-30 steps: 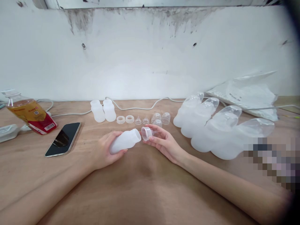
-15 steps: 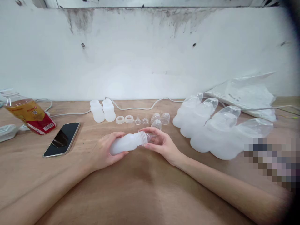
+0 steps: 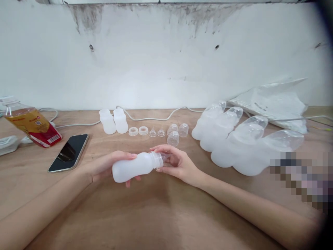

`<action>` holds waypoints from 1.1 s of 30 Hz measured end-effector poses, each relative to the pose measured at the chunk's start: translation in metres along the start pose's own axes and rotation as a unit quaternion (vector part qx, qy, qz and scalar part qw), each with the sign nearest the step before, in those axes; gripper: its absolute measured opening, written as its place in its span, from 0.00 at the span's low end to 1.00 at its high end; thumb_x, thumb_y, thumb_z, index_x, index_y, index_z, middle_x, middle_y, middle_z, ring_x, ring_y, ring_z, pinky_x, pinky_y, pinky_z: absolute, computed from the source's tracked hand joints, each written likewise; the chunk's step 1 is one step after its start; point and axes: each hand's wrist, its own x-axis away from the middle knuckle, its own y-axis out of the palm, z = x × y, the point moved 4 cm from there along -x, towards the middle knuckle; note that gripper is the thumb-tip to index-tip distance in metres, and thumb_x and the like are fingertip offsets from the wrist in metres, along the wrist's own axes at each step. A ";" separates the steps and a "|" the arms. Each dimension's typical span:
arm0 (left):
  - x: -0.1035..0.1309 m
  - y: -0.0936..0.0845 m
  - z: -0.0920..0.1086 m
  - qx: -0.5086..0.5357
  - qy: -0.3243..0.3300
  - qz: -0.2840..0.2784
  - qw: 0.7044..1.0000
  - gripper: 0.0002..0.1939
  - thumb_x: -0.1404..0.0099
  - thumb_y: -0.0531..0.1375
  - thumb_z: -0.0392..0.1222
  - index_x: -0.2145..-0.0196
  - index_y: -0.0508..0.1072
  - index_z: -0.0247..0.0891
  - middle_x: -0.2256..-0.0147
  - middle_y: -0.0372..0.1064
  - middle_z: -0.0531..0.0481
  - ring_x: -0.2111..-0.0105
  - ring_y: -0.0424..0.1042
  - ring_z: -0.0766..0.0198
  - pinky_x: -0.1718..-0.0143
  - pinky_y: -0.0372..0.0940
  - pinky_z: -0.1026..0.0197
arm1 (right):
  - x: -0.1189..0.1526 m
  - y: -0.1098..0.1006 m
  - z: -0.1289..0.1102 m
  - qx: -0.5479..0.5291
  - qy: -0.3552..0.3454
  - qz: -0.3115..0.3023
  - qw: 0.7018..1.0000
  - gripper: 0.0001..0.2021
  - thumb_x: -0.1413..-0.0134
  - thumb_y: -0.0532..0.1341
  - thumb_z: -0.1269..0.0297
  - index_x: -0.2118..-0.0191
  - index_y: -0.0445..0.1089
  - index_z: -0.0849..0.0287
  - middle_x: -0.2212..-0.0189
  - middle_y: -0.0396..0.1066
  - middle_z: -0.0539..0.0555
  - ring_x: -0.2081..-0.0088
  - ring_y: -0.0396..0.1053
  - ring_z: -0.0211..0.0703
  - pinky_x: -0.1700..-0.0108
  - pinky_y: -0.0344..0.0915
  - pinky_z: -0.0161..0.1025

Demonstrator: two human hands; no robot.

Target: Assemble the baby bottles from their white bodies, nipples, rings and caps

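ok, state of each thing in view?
Held bottle, sideways, collar and teat at mouth
Left hand, around held bottle
Right hand, holding collar
Back bottles, upright, uncapped
Rings, lying flat
Loose teats, tips up
Clear caps, domes up
Bottles at right, clear caps on
Drink bottle, capped
Phone, screen dark
Plastic bag, crumpled

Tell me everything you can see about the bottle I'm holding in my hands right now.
The bottle looks like frosted, whitish plastic, with a rounded base and a gently waisted body. A ribbed, translucent collar with a clear, pointed teat sits at its mouth; how tightly is unclear. It lies sideways above the table, neck rightward and slightly up. Your left hand grips its body, thumb on top; your right hand fingers the collar.
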 end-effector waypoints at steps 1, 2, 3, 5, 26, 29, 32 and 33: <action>0.000 -0.001 0.000 -0.014 0.003 0.014 1.000 0.21 0.41 0.50 0.55 0.61 0.70 0.36 0.70 0.72 0.48 0.77 0.69 0.65 0.76 0.60 0.66 | 0.000 0.000 0.000 0.007 0.006 0.001 1.000 0.21 0.57 0.63 0.74 0.55 0.63 0.53 0.53 0.62 0.53 0.52 0.62 0.41 0.54 0.65 0.39; 0.000 -0.002 0.000 -0.049 0.014 0.040 0.998 0.21 0.42 0.52 0.55 0.61 0.71 0.37 0.70 0.72 0.48 0.76 0.69 0.64 0.76 0.60 0.66 | 0.000 0.000 0.000 0.014 0.015 0.002 1.000 0.21 0.57 0.63 0.73 0.55 0.63 0.53 0.54 0.63 0.53 0.54 0.63 0.41 0.55 0.65 0.39; 0.001 -0.003 0.001 -0.103 0.035 0.075 0.991 0.20 0.43 0.54 0.55 0.62 0.71 0.38 0.69 0.71 0.49 0.74 0.69 0.63 0.76 0.60 0.66 | 0.000 -0.001 0.001 0.020 0.027 0.006 0.999 0.21 0.58 0.64 0.72 0.55 0.63 0.53 0.55 0.63 0.52 0.55 0.64 0.40 0.57 0.66 0.38; 0.002 -0.005 0.005 -0.237 0.104 0.157 0.953 0.18 0.45 0.57 0.54 0.62 0.70 0.41 0.66 0.71 0.51 0.70 0.69 0.62 0.72 0.61 0.65 | 0.000 -0.002 0.003 0.034 0.055 0.018 0.998 0.21 0.58 0.64 0.70 0.55 0.64 0.53 0.58 0.64 0.52 0.59 0.65 0.39 0.60 0.67 0.37; 0.011 -0.009 0.010 -0.495 0.363 0.276 0.739 0.19 0.44 0.59 0.44 0.55 0.61 0.42 0.54 0.61 0.47 0.55 0.63 0.58 0.56 0.61 0.58 | -0.001 -0.011 0.005 0.032 0.104 0.104 0.989 0.20 0.62 0.66 0.65 0.58 0.66 0.55 0.61 0.67 0.51 0.64 0.67 0.38 0.63 0.66 0.37; 0.012 -0.011 0.009 -0.462 0.372 0.255 0.764 0.27 0.44 0.58 0.49 0.49 0.55 0.42 0.50 0.56 0.43 0.51 0.59 0.55 0.53 0.59 0.54 | -0.001 -0.011 0.004 0.031 0.097 0.101 0.990 0.20 0.62 0.66 0.65 0.58 0.65 0.56 0.61 0.68 0.52 0.64 0.68 0.38 0.63 0.67 0.37; 0.009 -0.022 0.009 -0.325 0.260 0.261 0.871 0.21 0.37 0.46 0.54 0.49 0.57 0.42 0.53 0.61 0.45 0.55 0.64 0.56 0.57 0.62 0.54 | 0.000 -0.010 0.002 0.027 0.089 0.105 0.990 0.20 0.62 0.66 0.66 0.58 0.65 0.56 0.61 0.68 0.52 0.64 0.68 0.38 0.63 0.67 0.36; 0.008 -0.023 0.008 -0.279 0.218 0.249 0.901 0.20 0.35 0.43 0.54 0.51 0.58 0.42 0.57 0.64 0.46 0.59 0.67 0.57 0.61 0.64 0.56 | 0.000 -0.010 0.002 0.026 0.089 0.106 0.990 0.20 0.62 0.66 0.66 0.58 0.65 0.56 0.61 0.67 0.52 0.64 0.68 0.38 0.63 0.68 0.36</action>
